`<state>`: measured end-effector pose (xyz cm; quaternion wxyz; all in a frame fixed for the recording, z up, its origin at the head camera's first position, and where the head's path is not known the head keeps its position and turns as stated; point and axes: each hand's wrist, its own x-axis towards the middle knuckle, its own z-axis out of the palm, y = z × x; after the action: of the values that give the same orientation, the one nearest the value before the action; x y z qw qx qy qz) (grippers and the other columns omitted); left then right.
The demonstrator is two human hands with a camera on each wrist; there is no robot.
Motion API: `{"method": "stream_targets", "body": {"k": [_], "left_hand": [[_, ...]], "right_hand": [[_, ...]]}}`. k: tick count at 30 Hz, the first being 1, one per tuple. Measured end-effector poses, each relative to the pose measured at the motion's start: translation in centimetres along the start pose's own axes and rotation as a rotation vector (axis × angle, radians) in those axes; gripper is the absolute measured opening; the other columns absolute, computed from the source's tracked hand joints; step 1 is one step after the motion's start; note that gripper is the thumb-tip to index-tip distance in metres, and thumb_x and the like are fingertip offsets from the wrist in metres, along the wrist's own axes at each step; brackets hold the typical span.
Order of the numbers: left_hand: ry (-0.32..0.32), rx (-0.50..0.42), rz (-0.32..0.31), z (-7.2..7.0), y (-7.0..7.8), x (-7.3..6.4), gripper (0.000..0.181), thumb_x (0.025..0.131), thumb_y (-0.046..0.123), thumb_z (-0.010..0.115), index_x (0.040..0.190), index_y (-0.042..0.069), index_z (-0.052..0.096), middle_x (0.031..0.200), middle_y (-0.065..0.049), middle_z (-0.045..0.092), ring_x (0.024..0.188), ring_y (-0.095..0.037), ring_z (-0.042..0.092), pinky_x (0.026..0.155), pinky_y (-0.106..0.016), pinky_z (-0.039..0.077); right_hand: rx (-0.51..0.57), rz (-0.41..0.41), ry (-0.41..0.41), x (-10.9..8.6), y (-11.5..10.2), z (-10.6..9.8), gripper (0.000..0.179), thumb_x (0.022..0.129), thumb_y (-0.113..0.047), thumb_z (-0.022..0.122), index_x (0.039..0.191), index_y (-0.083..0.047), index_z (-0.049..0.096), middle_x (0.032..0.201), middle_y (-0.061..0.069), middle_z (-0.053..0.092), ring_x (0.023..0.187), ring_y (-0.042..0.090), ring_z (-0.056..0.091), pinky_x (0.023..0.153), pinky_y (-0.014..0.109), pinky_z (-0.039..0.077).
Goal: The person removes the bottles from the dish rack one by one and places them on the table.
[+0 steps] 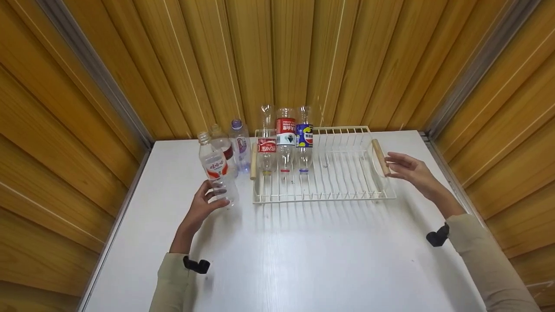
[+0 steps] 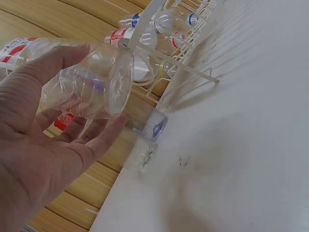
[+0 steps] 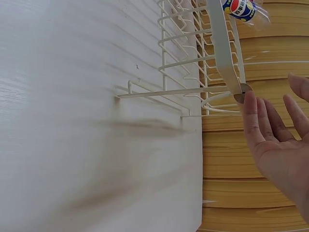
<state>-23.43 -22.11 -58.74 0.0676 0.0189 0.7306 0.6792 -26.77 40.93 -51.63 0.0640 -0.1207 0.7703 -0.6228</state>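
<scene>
My left hand [image 1: 200, 207] grips a clear plastic bottle [image 1: 215, 168] with a red and white label near its lower end. The bottle is uncapped and leans to the left, neck up; its base [image 2: 120, 84] faces the rack in the left wrist view. At the rack's right side, my right hand [image 1: 409, 173] has its fingertips right at the wooden handle [image 1: 380, 158], fingers extended. Three clear bottles lie neck toward me in the white wire rack [image 1: 325, 199]: one with a red label [image 1: 266, 145], one red and white [image 1: 285, 131], one blue and yellow [image 1: 304, 135].
Just behind the held bottle stand two more clear bottles, one with a dark red label [image 1: 228, 152] and one purple-tinted [image 1: 241, 145]. Another wooden handle [image 1: 253, 161] forms the rack's left side. Wood-patterned walls [image 1: 290, 56] enclose the white table [image 1: 303, 260] behind and at both sides.
</scene>
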Motion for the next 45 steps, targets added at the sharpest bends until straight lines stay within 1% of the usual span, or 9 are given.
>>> {"method": "stream_targets", "body": {"k": [6, 9, 13, 16, 19, 25, 32, 37, 45], "left_hand": [[0.059, 0.005, -0.048, -0.6, -1.3, 0.7, 0.089, 0.084, 0.007, 0.081, 0.157, 0.013, 0.030, 0.156, -0.017, 0.039, 0.141, -0.034, 0.046, 0.114, -0.048, 0.045], [0.132, 0.036, -0.067, -1.0, -2.0, 1.1, 0.088, 0.084, 0.005, 0.080, 0.156, 0.012, 0.030, 0.154, -0.017, 0.040, 0.142, -0.036, 0.045, 0.118, -0.051, 0.040], [0.255, 0.099, -0.086, -1.9, -3.0, 2.0, 0.087, 0.081, 0.002, 0.082, 0.153, 0.007, 0.033, 0.151, -0.020, 0.044, 0.141, -0.038, 0.045, 0.119, -0.049, 0.039], [0.303, 0.134, -0.093, -2.4, -3.9, 2.7, 0.088, 0.080, -0.001, 0.082, 0.153, 0.007, 0.034, 0.152, -0.021, 0.044, 0.142, -0.040, 0.045, 0.119, -0.049, 0.040], [0.310, 0.164, -0.093, -2.5, -4.5, 3.2, 0.089, 0.079, -0.004, 0.081, 0.154, 0.008, 0.034, 0.155, -0.021, 0.041, 0.144, -0.042, 0.042, 0.118, -0.053, 0.040], [0.334, 0.194, -0.058, -2.5, -5.1, 3.7, 0.088, 0.078, -0.010, 0.079, 0.153, 0.006, 0.035, 0.158, -0.021, 0.038, 0.145, -0.045, 0.041, 0.118, -0.056, 0.039], [0.356, 0.217, -0.048, -2.7, -4.7, 4.9, 0.089, 0.078, -0.011, 0.079, 0.154, 0.006, 0.034, 0.160, -0.022, 0.038, 0.145, -0.044, 0.041, 0.118, -0.055, 0.039], [0.352, 0.218, -0.062, -2.8, -4.6, 6.0, 0.088, 0.080, -0.007, 0.080, 0.154, 0.008, 0.034, 0.159, -0.020, 0.039, 0.146, -0.043, 0.041, 0.119, -0.054, 0.038], [0.352, 0.197, -0.060, -3.3, -4.8, 6.9, 0.086, 0.079, -0.011, 0.078, 0.152, 0.005, 0.036, 0.149, -0.025, 0.044, 0.143, -0.045, 0.044, 0.118, -0.054, 0.039]], "right_hand": [[-0.041, 0.053, 0.027, 0.3, 0.7, -0.2, 0.050, 0.104, -0.020, 0.061, 0.150, -0.004, 0.047, 0.139, 0.000, 0.058, 0.116, 0.002, 0.066, 0.092, 0.020, 0.057], [-0.038, 0.110, 0.027, 0.4, 1.2, -0.1, 0.058, 0.104, -0.023, 0.060, 0.154, -0.001, 0.039, 0.137, -0.006, 0.056, 0.114, -0.002, 0.064, 0.093, 0.019, 0.056], [-0.003, 0.154, 0.025, 0.6, 1.7, 0.1, 0.066, 0.105, -0.024, 0.058, 0.158, 0.003, 0.029, 0.130, -0.014, 0.058, 0.111, -0.004, 0.063, 0.092, 0.018, 0.056], [0.021, 0.168, 0.024, 0.8, 2.0, 0.3, 0.065, 0.106, -0.024, 0.057, 0.159, 0.000, 0.029, 0.124, -0.017, 0.061, 0.108, -0.003, 0.064, 0.091, 0.018, 0.055], [0.040, 0.189, 0.020, 0.9, 2.2, 0.4, 0.063, 0.106, -0.025, 0.056, 0.160, -0.006, 0.030, 0.123, -0.017, 0.062, 0.107, -0.001, 0.063, 0.090, 0.018, 0.055], [0.010, 0.248, 0.001, 1.1, 2.3, 0.3, 0.065, 0.107, -0.031, 0.054, 0.163, -0.015, 0.026, 0.128, -0.015, 0.057, 0.111, -0.002, 0.060, 0.089, 0.019, 0.053], [0.059, 0.239, -0.018, 1.5, 2.4, 0.3, 0.064, 0.106, -0.027, 0.055, 0.162, -0.015, 0.027, 0.129, -0.009, 0.064, 0.111, 0.006, 0.065, 0.093, 0.026, 0.056], [0.078, 0.232, -0.009, 1.4, 2.2, 0.2, 0.063, 0.106, -0.024, 0.056, 0.162, -0.013, 0.028, 0.127, -0.008, 0.066, 0.109, 0.007, 0.066, 0.091, 0.026, 0.057], [0.063, 0.224, -0.026, 1.2, 2.2, 0.3, 0.063, 0.107, -0.023, 0.054, 0.163, -0.014, 0.025, 0.119, -0.018, 0.067, 0.111, 0.007, 0.066, 0.090, 0.025, 0.055]]}}
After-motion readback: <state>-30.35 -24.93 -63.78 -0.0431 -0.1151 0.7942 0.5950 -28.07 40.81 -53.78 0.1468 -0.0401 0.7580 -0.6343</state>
